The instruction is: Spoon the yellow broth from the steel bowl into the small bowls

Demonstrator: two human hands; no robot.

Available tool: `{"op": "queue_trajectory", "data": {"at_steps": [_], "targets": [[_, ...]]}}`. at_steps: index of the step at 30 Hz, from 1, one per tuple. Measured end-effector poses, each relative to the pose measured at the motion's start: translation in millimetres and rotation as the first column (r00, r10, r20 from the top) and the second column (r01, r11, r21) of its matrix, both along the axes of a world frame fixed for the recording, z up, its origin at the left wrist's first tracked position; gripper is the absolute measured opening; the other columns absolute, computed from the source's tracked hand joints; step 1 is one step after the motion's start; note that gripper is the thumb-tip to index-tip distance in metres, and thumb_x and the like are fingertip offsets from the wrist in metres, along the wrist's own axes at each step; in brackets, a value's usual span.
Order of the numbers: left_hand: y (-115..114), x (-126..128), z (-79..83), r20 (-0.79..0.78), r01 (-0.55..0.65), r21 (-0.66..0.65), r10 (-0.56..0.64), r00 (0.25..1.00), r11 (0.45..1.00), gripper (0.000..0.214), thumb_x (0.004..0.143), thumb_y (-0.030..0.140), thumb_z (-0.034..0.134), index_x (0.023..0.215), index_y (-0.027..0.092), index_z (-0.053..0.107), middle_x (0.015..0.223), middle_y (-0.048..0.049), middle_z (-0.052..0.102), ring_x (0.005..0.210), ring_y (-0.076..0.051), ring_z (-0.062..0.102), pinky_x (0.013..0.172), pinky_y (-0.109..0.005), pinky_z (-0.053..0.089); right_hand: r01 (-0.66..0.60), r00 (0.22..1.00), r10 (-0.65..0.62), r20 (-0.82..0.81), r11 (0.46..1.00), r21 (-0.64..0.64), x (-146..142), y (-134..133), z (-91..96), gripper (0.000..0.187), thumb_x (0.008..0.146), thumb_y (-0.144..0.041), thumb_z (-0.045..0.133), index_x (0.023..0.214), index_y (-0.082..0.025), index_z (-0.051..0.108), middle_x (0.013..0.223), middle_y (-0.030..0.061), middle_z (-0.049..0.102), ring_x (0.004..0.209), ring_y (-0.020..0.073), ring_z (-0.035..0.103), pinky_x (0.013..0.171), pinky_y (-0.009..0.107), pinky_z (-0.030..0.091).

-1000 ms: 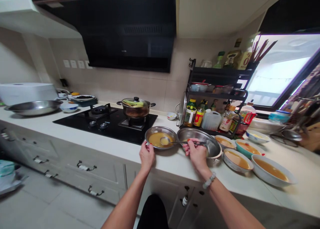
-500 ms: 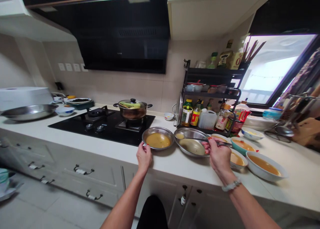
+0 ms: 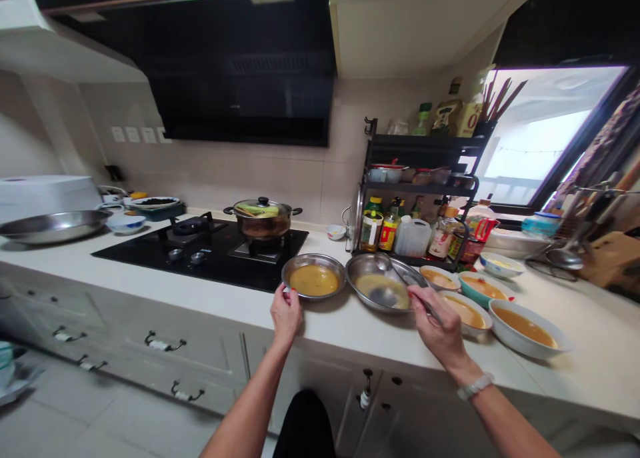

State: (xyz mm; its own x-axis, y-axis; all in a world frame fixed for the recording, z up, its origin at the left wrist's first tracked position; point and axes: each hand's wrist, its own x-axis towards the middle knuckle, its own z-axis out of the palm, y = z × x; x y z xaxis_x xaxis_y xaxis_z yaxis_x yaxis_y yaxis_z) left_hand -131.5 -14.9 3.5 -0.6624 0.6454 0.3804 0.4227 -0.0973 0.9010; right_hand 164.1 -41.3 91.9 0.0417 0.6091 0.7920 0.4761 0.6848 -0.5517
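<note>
My left hand [image 3: 287, 313] pinches the near-left rim of a shallow steel bowl [image 3: 287, 275], which holds yellowish-brown liquid. Just to its right, a second steel bowl [image 3: 351, 286] contains paler, cloudy liquid. My right hand [image 3: 437, 319] is closed around the dark handle of a long-handled metal spoon [image 3: 399, 269], held slantwise over this second bowl; I cannot clearly make out the spoon's head. By my right hand are several bowls of orange-brown liquid, among them a teal bowl [image 3: 470, 294] and a large white bowl [image 3: 531, 353].
A lidded pot [image 3: 263, 225] sits on the black gas hob [image 3: 145, 248]. Behind the bowls stands a black rack [image 3: 425, 186] with bottles. A wide steel pan [image 3: 50, 228] lies at the far left, and a ladle [image 3: 565, 258] hangs among utensils at the right.
The spoon, level with liquid in its head before, now slants with its handle end lower toward me. My right hand has shifted down and slightly right. My left hand stays on the rim.
</note>
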Motion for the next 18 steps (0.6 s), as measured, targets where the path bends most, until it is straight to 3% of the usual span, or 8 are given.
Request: {"op": "queue_trajectory", "data": {"at_steps": [4, 7, 12, 18], "targets": [[-0.4, 0.2, 0.9, -0.003, 0.006, 0.001, -0.006, 1.000, 1.000, 0.045, 0.080, 0.036, 0.046, 0.112, 0.007, 0.060, 0.066, -0.0055, 0.064, 0.062, -0.020, 0.061, 0.066, -0.032, 0.049, -0.116, 0.976, 0.090, -0.197, 0.985, -0.125, -35.0, -1.5, -3.2, 0.022, 0.083, -0.039, 0.058, 0.094, -0.022, 0.067, 0.071, 0.0031, 0.064, 0.046, 0.0138, 0.054, 0.040, 0.026, 0.046], [-0.9, 0.5, 1.7, 0.013, 0.006, 0.000, -0.006, 1.000, 1.000, 0.045, 0.080, 0.036, 0.047, 0.112, 0.007, 0.060, 0.069, -0.0063, 0.065, 0.064, -0.021, 0.062, 0.067, -0.033, 0.050, -0.211, 0.964, 0.171, -0.205, 0.958, -0.194, -62.4, 5.4, -12.1, 0.023, 0.083, -0.041, 0.059, 0.094, -0.022, 0.067, 0.069, 0.0020, 0.064, 0.046, 0.0126, 0.054, 0.041, 0.024, 0.047], [-1.1, 0.9, 1.8, 0.015, 0.014, 0.004, -0.014, 1.000, 1.000, 0.046, 0.080, 0.035, 0.047, 0.113, 0.006, 0.059, 0.069, -0.0067, 0.065, 0.064, -0.020, 0.062, 0.067, -0.032, 0.049, -0.260, 0.964, 0.231, -0.134, 0.926, -0.274, -96.8, 22.7, -28.2, 0.026, 0.084, -0.043, 0.055, 0.090, -0.021, 0.066, 0.064, 0.0009, 0.062, 0.045, 0.0119, 0.055, 0.040, 0.022, 0.047], [-0.7, 0.9, 1.7, 0.022, 0.029, 0.021, -0.030, 0.999, 0.999, 0.045, 0.081, 0.034, 0.047, 0.113, 0.005, 0.060, 0.067, -0.0056, 0.063, 0.062, -0.019, 0.060, 0.065, -0.030, 0.049, -0.319, 0.904, 0.150, -0.400, 0.861, -0.397, -113.2, 34.4, -30.5, 0.037, 0.076, -0.053, 0.059, 0.085, -0.017, 0.058, 0.054, -0.0007, 0.060, 0.035, 0.0102, 0.049, 0.032, 0.020, 0.041]]}}
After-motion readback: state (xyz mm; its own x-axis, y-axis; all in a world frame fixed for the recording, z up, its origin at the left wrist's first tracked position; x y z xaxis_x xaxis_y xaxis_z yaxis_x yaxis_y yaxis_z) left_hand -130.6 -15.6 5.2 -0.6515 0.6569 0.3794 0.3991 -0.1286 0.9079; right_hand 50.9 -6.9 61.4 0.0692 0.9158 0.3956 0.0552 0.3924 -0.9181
